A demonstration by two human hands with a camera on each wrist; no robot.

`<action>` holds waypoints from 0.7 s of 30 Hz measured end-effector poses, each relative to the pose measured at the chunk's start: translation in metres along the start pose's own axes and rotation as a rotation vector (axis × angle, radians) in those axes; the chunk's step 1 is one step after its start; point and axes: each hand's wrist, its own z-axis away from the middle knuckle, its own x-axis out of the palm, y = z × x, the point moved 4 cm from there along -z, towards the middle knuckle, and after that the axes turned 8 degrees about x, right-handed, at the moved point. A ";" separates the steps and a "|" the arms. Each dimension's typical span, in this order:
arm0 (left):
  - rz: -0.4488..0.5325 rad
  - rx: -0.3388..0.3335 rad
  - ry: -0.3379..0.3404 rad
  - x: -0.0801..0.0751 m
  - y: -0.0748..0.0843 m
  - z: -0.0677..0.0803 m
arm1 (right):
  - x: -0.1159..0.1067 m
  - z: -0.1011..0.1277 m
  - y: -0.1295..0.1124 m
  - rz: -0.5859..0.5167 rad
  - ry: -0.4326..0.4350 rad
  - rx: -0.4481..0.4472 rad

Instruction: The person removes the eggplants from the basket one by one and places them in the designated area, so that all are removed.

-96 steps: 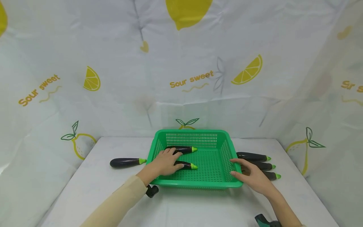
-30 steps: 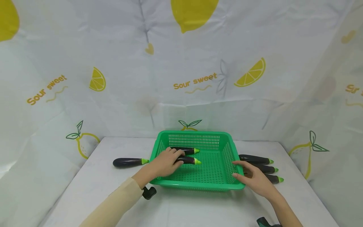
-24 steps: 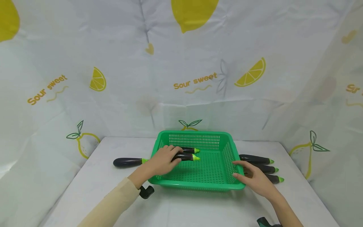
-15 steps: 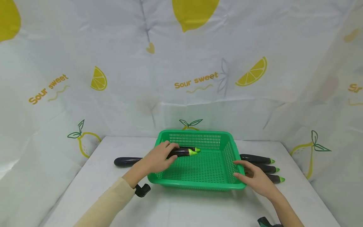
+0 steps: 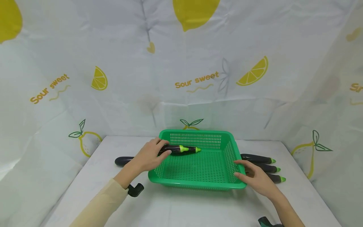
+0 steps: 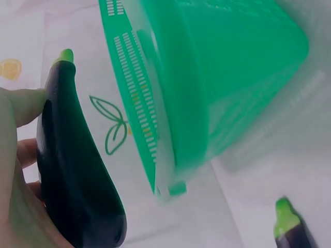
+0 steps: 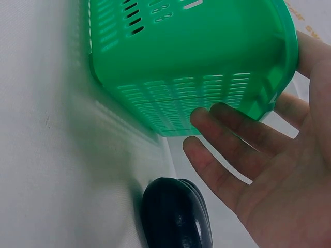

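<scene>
My left hand [image 5: 148, 156] grips a dark eggplant [image 5: 173, 148] with a green stem end, held over the left rim of the green basket [image 5: 198, 183]. In the left wrist view that eggplant [image 6: 77, 155] is raised beside the basket's outer wall, thumb along its upper part. Another eggplant [image 5: 194, 149] lies inside the basket at the back, partly hidden behind the held one. My right hand [image 5: 256, 179] holds the basket's right rim; in the right wrist view its thumb goes over the rim while the other fingers [image 7: 227, 134] spread outside the wall.
On the table left of the basket lies one eggplant [image 5: 123, 161], partly covered by my left arm. Three eggplants [image 5: 255, 158] lie side by side to the right, partly behind my right hand. A lemon-printed sheet [image 5: 130, 94] hangs behind the white table [image 5: 181, 208].
My left hand has taken the nearer eggplant from the basket floor, lifted it and moved it back and left to the basket's left rim. The right hand stays at the right rim.
</scene>
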 end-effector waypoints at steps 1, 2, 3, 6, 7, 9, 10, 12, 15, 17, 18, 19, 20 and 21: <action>-0.006 0.001 0.015 -0.002 -0.001 0.001 | 0.000 0.000 0.000 -0.001 0.000 -0.001; -0.013 0.001 0.029 -0.003 -0.003 0.003 | 0.000 0.000 0.000 -0.002 0.000 -0.001; -0.020 -0.002 0.037 -0.004 -0.005 0.004 | 0.000 0.000 0.000 -0.003 0.001 -0.001; -0.035 -0.011 0.067 -0.009 -0.010 0.008 | 0.000 0.000 0.000 -0.006 0.002 -0.002; -0.038 -0.013 0.074 -0.010 -0.011 0.010 | 0.000 0.000 0.000 -0.006 0.002 -0.001; -0.038 -0.018 0.088 -0.014 -0.015 0.013 | 0.000 0.000 -0.001 -0.005 0.005 0.002; -0.038 -0.019 0.096 -0.015 -0.016 0.015 | 0.000 0.000 -0.001 -0.004 0.006 0.003; -0.044 -0.021 0.103 -0.018 -0.020 0.019 | 0.000 -0.001 -0.001 -0.002 0.007 0.005; -0.052 -0.030 0.106 -0.021 -0.028 0.026 | 0.001 -0.001 -0.001 0.002 0.006 0.005; -0.057 -0.041 0.105 -0.022 -0.033 0.031 | 0.001 -0.001 0.000 0.001 0.005 0.007; -0.058 -0.046 0.110 -0.023 -0.035 0.034 | 0.001 -0.001 0.000 0.001 0.006 0.008; -0.059 -0.053 0.115 -0.024 -0.037 0.036 | 0.001 -0.001 0.000 0.002 0.008 0.010; -0.060 -0.058 0.119 -0.025 -0.039 0.038 | 0.001 -0.001 0.000 0.003 0.010 0.012; -0.062 -0.063 0.125 -0.026 -0.041 0.040 | 0.001 -0.001 0.001 0.002 0.012 0.014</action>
